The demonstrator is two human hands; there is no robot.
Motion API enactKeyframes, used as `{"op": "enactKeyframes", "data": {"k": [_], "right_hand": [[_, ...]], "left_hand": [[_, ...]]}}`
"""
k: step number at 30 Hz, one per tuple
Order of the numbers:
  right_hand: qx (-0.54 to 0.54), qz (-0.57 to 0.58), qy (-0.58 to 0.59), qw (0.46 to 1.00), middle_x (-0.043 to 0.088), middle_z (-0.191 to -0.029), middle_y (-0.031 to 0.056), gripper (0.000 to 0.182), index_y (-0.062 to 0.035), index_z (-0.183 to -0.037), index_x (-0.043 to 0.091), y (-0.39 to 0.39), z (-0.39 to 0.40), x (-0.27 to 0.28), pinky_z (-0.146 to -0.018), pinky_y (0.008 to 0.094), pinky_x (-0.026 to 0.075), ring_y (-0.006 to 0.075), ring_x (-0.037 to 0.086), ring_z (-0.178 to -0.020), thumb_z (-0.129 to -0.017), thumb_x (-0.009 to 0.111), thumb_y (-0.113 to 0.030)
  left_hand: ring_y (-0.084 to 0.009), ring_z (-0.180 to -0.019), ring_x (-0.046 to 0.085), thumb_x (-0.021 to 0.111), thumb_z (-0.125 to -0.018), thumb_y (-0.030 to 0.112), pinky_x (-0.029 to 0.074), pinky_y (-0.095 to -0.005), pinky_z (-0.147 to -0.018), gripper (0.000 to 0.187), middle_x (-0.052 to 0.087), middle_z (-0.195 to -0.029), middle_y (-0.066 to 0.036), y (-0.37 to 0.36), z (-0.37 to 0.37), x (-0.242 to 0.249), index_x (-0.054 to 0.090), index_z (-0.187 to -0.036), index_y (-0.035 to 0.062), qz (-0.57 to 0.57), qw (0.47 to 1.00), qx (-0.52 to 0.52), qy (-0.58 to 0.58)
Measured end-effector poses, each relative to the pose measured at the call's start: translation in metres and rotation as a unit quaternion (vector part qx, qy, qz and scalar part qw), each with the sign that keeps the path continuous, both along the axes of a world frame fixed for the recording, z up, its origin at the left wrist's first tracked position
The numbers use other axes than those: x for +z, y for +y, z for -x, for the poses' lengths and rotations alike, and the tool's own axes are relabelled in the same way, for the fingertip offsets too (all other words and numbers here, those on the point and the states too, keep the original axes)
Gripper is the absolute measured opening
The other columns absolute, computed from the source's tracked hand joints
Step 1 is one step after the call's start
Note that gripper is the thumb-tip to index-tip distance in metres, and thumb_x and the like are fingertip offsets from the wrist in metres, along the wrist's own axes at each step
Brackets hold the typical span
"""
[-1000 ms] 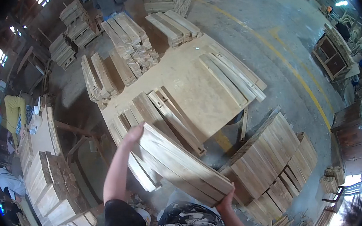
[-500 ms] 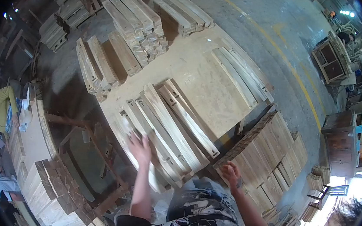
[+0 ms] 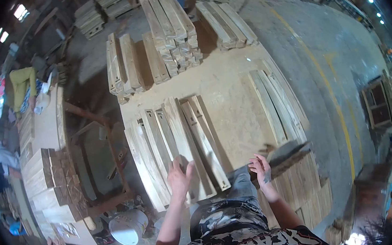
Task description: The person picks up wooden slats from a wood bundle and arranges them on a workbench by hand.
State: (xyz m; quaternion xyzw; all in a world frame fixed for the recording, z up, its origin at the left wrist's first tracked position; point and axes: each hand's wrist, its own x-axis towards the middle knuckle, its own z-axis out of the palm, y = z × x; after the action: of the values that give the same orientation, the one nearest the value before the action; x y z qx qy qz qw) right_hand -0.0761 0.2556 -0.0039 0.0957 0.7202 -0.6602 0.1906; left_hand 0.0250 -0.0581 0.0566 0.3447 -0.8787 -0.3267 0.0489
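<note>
- Slotted wooden rails (image 3: 179, 143): I see the bundle lying flat at the near edge of the table (image 3: 231, 100), fanned side by side, their near ends just over the edge toward me. A second ago these pieces were carried between both hands; now the table bears them entirely.
- Left hand (image 3: 179, 173): open, fingers spread, palm resting on the near ends of the middle rails. Half a second ago it lay further left on the group; it has shifted toward the centre, which I judge to be squaring the ends.
- Right hand (image 3: 260, 167): released and empty, fingers loosely curled, hanging in the air just off the table's near edge, touching nothing.
- Curved slats (image 3: 276, 100): a separate group on the right side of the table, well apart from the rails, unchanged.
- Stacked pieces (image 3: 168, 26): piled beyond the far edge of the table, unchanged.
- Plank pile (image 3: 301, 188): low on the floor at my right, near the empty hand.
- White bucket (image 3: 128, 227): on the floor at my left.
</note>
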Motion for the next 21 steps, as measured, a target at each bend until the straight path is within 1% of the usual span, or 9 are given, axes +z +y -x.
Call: {"op": "enactKeyframes", "data": {"k": [4,5,8,9,13,14,17,19,21], "right_hand": [[0.096,0.008,0.064,0.993,0.067,-0.11,0.0092,0.037,-0.0046,-0.133,0.055,0.048,0.085,-0.017,-0.083,0.0295,0.054,0.0157,0.066,-0.094,-0.102,0.058,-0.026],[0.108,0.015,0.074,0.991,0.067,-0.11,0.0098,0.036,-0.0035,-0.132,0.056,0.064,0.101,-0.018,-0.084,0.0304,0.054,0.0161,0.066,-0.096,-0.102,0.059,-0.024],[0.109,0.041,0.056,0.992,0.065,-0.108,0.011,0.031,-0.0007,-0.127,0.058,0.105,0.14,-0.004,-0.087,0.0311,0.054,0.0171,0.066,-0.097,-0.102,0.06,-0.019],[0.11,0.038,0.064,0.991,0.065,-0.108,0.0111,0.031,-0.0008,-0.127,0.058,0.116,0.155,-0.001,-0.087,0.0311,0.055,0.0171,0.066,-0.097,-0.102,0.059,-0.018],[0.128,0.046,0.042,0.99,0.068,-0.103,0.0102,0.031,-0.0022,-0.127,0.059,0.132,0.19,0.008,-0.088,0.0315,0.054,0.0172,0.066,-0.096,-0.102,0.059,-0.021],[0.136,0.05,0.038,0.989,0.069,-0.103,0.0098,0.032,-0.0028,-0.127,0.059,0.13,0.192,0.012,-0.088,0.0318,0.054,0.0171,0.067,-0.096,-0.102,0.059,-0.022],[0.191,0.095,-0.12,0.97,0.069,-0.105,0.0083,0.033,-0.0061,-0.128,0.06,0.099,0.181,0.033,-0.088,0.0322,0.054,0.0168,0.067,-0.096,-0.103,0.057,-0.027],[0.318,0.12,-0.18,0.923,0.067,-0.12,0.0099,0.049,-0.0106,-0.137,0.055,0.08,0.168,0.053,-0.09,0.0317,0.053,0.0166,0.066,-0.101,-0.105,0.046,-0.047],[0.36,0.252,-0.275,0.855,0.063,-0.13,0.0144,0.063,-0.0087,-0.149,0.043,0.066,0.15,0.072,-0.093,0.0406,0.053,0.0231,0.064,-0.115,-0.106,0.036,-0.054]], "left_hand": [[-0.0367,-0.083,0.063,0.078,-0.083,0.038,0.049,-0.051,-0.076,0.059,0.061,-0.094,-0.018,0.046,0.02,-0.027,0.056,-0.122,0.0005,0.139,0.983,0.109,0.049],[-0.0359,-0.079,0.062,0.079,-0.081,0.032,0.05,-0.0486,-0.074,0.045,0.062,-0.091,-0.017,0.048,0.021,-0.044,0.059,-0.104,-0.0002,0.138,0.981,0.135,0.003],[-0.041,-0.093,0.063,0.079,-0.08,0.032,0.052,-0.0479,-0.086,0.051,0.06,-0.086,-0.018,0.047,0.029,-0.023,0.059,-0.112,-0.0025,0.024,0.985,0.156,-0.07],[-0.0362,-0.102,0.065,0.075,-0.086,0.03,0.051,-0.0418,-0.091,0.049,0.066,-0.098,-0.019,0.047,0.035,-0.005,0.061,-0.115,-0.0071,-0.071,0.977,0.173,-0.104],[-0.0244,-0.123,0.059,0.064,-0.097,0.031,0.043,-0.0342,-0.106,0.063,0.062,-0.132,-0.022,0.081,0.048,0.006,0.048,-0.137,-0.0149,-0.397,0.853,0.277,0.195],[-0.0242,-0.121,0.059,0.061,-0.099,0.031,0.041,-0.036,-0.107,0.055,0.064,-0.128,-0.02,0.085,0.051,-0.004,0.053,-0.133,-0.0122,-0.458,0.827,0.282,0.164],[-0.0225,-0.122,0.057,0.058,-0.1,0.031,0.039,-0.0374,-0.109,0.047,0.064,-0.125,-0.016,0.12,0.089,-0.016,0.058,-0.125,-0.0091,-0.552,0.776,0.204,0.227],[-0.0228,-0.124,0.055,0.057,-0.1,0.032,0.036,-0.0375,-0.11,0.047,0.064,-0.125,-0.014,0.151,0.127,-0.003,0.058,-0.124,-0.008,-0.564,0.773,0.125,0.262],[-0.0242,-0.123,0.055,0.056,-0.1,0.035,0.034,-0.0404,-0.111,0.049,0.064,-0.125,-0.015,0.168,0.152,-0.022,0.059,-0.125,-0.0062,-0.615,0.742,0.081,0.254]]}}
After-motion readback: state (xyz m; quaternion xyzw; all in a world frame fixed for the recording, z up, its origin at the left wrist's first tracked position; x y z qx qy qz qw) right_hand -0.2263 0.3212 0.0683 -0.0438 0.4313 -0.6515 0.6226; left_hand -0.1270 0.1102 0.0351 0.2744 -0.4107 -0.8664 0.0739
